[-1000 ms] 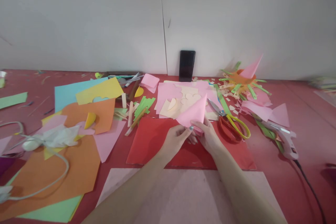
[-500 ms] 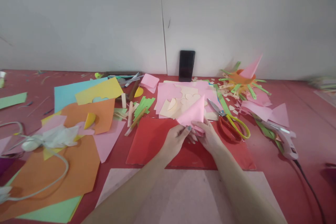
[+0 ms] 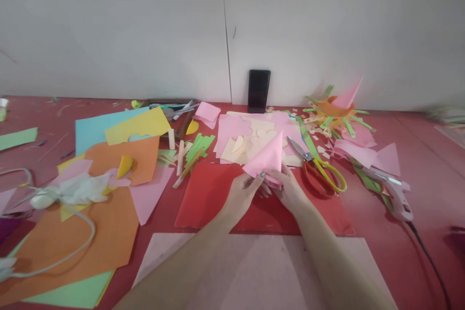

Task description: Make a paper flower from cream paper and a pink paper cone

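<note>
A pink paper cone point(image 3: 269, 155), its point upward, is held between my two hands over the red board point(image 3: 207, 193). My left hand point(image 3: 244, 194) pinches the cone's lower left edge. My right hand point(image 3: 288, 186) grips its lower right side, the fingers partly hidden behind the paper. Behind the cone lie pink sheets point(image 3: 232, 127) with cream cut-out pieces point(image 3: 238, 144) on top. Scissors point(image 3: 319, 164) with yellow and red handles rest just right of my right hand.
A hot glue gun point(image 3: 397, 196) lies at the right, its cord trailing forward. An orange paper figure point(image 3: 332, 109) with green strips and a pink cone stands behind. A black phone point(image 3: 258, 91) leans on the wall. Orange sheets point(image 3: 90, 232) and a white cable point(image 3: 92, 230) cover the left.
Almost nothing differs. The cone has tilted very slightly in my hands, which stay in the same place.
</note>
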Motion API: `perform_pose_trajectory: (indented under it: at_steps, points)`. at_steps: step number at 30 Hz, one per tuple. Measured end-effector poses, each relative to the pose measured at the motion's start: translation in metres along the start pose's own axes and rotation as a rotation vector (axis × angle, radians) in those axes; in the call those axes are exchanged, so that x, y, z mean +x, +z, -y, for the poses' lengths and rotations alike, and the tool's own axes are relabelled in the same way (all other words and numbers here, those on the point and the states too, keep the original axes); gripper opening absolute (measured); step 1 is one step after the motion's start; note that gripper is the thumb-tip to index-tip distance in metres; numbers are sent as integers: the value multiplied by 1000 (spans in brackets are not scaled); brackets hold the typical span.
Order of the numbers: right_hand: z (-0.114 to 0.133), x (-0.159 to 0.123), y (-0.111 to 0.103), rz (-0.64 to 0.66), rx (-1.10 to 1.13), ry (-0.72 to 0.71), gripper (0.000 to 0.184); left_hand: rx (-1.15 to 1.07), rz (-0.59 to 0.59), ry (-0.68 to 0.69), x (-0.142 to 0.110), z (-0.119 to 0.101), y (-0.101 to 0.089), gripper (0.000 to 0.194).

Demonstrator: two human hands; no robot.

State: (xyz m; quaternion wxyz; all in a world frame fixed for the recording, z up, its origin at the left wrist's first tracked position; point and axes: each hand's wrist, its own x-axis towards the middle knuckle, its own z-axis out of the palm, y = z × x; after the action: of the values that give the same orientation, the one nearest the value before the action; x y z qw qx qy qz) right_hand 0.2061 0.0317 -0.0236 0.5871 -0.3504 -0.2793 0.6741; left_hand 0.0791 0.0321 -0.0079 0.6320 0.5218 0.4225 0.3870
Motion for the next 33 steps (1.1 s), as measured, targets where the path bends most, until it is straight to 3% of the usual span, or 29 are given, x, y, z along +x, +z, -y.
perform_pose_trajectory:
  at_steps: [11, 18, 33]
  points:
    - [1, -1, 6, 72, 11, 17, 11, 31, -43, 16, 1, 3, -2, 36]
    - [1, 2, 6, -42, 104, 7, 18, 89, -116, 26, 1, 4, -4, 29]
    - [0, 3, 9, -70, 66, 15, 27, 138, -53, 55, 1, 4, -2, 30]
